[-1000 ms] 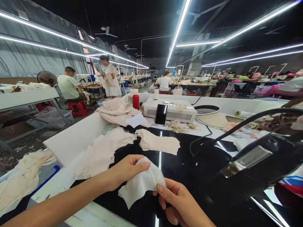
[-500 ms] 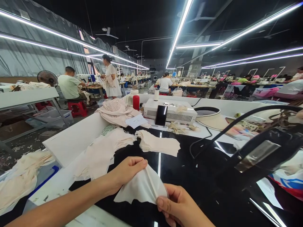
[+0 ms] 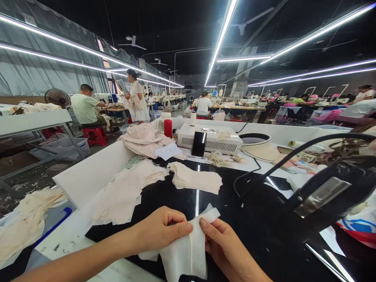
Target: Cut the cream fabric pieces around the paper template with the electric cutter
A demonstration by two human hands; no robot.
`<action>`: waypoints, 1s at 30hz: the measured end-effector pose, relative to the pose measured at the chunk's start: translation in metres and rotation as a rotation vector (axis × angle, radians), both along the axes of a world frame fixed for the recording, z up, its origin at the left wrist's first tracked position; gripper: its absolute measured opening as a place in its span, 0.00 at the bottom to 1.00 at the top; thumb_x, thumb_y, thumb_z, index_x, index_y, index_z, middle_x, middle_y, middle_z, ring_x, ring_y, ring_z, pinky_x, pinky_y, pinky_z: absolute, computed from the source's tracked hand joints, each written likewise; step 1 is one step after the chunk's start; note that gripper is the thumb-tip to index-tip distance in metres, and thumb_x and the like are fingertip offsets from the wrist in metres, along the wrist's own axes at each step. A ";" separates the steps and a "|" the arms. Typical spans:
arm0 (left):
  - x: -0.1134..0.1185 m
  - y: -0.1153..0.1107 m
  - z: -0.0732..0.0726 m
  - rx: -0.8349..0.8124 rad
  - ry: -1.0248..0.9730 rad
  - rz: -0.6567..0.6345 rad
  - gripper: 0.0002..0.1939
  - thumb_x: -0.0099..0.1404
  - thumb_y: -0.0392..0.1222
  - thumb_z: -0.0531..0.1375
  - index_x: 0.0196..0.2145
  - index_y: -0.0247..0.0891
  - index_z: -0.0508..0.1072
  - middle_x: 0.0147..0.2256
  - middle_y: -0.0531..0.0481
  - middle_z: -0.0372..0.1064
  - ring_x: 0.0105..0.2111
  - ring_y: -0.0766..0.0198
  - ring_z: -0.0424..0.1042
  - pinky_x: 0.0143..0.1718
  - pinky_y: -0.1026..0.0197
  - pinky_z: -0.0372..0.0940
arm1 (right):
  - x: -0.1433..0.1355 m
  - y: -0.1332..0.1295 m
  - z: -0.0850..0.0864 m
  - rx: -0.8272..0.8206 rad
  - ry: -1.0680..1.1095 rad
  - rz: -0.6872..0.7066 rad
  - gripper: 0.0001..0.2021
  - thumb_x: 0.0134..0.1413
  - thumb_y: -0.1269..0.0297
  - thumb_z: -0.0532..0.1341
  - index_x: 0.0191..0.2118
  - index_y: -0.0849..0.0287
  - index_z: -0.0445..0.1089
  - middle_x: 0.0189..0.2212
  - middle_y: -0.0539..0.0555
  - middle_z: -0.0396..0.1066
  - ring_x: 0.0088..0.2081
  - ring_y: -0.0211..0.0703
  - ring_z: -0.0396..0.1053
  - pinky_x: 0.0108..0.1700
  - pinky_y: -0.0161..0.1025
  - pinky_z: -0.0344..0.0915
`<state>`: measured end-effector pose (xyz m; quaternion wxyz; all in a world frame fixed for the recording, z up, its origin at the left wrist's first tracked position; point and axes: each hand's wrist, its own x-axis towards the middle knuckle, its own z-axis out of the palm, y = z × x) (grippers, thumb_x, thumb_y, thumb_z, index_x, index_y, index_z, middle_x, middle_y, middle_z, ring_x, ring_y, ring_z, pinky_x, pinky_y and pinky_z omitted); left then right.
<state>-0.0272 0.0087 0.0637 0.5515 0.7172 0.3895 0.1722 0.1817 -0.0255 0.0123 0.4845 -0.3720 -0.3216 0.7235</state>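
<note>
White fabric piece: the piece (image 3: 182, 258) is in both hands above the black tabletop (image 3: 155, 199), its larger part hanging toward the near side between the wrists.
Left hand: the left hand (image 3: 163, 229) pinches the fabric from the left, thumb laid flat across the top, its tip pointing right; the other fingers are curled, and how they meet the underside is hidden.
Right hand: the right hand (image 3: 226, 241) pinches from the right, thumb pressed on the upper face and index finger bent behind; the remaining fingers are mostly covered.
Between the thumbs: the tips lie near each other but apart, with a narrow span of cloth showing between them.
Beyond the fingertips: a short end of the piece juts out to the far right, past the right thumb.
Raised line: it runs down the hanging part toward the near edge.
Stack of cut pieces: pale cloth (image 3: 195, 178) lies on the far side of the hands, well apart from them.
Larger pile: more pale pieces (image 3: 123, 192) spread to the left, beyond the left forearm.
Far edge: a phone (image 3: 199, 144) leans against a white vented box (image 3: 220, 141), with a red spool (image 3: 167, 128) to their left.
</note>
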 end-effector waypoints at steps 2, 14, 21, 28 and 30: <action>-0.005 0.002 -0.002 0.020 0.030 -0.014 0.31 0.68 0.68 0.62 0.25 0.38 0.61 0.25 0.57 0.51 0.26 0.68 0.50 0.25 0.63 0.45 | 0.003 0.004 0.000 -0.011 -0.030 -0.039 0.27 0.40 0.44 0.81 0.24 0.63 0.72 0.17 0.45 0.60 0.21 0.29 0.55 0.24 0.30 0.51; -0.065 0.010 0.008 0.808 0.547 0.075 0.16 0.79 0.45 0.49 0.41 0.42 0.75 0.39 0.50 0.69 0.35 0.61 0.69 0.34 0.60 0.53 | 0.003 0.021 0.015 0.035 -0.035 -0.227 0.25 0.35 0.50 0.84 0.37 0.60 0.83 0.34 0.53 0.78 0.33 0.36 0.71 0.35 0.30 0.72; -0.072 -0.024 0.011 0.706 0.714 -0.194 0.16 0.77 0.52 0.62 0.33 0.42 0.75 0.32 0.54 0.74 0.29 0.63 0.72 0.27 0.59 0.49 | 0.020 -0.012 0.010 0.170 -0.377 -0.101 0.18 0.47 0.48 0.79 0.35 0.57 0.83 0.32 0.53 0.78 0.32 0.42 0.71 0.39 0.39 0.71; -0.033 -0.037 0.003 0.836 0.559 -0.262 0.11 0.78 0.40 0.61 0.36 0.39 0.76 0.36 0.51 0.77 0.36 0.59 0.75 0.34 0.59 0.61 | 0.041 -0.042 -0.008 0.224 -0.775 0.134 0.09 0.56 0.56 0.71 0.39 0.53 0.80 0.26 0.48 0.68 0.29 0.40 0.63 0.31 0.35 0.60; -0.017 -0.031 -0.005 0.931 0.444 -0.232 0.09 0.79 0.36 0.59 0.38 0.39 0.76 0.37 0.51 0.77 0.37 0.59 0.75 0.38 0.60 0.65 | 0.044 -0.045 -0.005 0.279 -0.874 0.145 0.05 0.58 0.59 0.68 0.38 0.52 0.79 0.31 0.49 0.71 0.31 0.40 0.65 0.31 0.35 0.60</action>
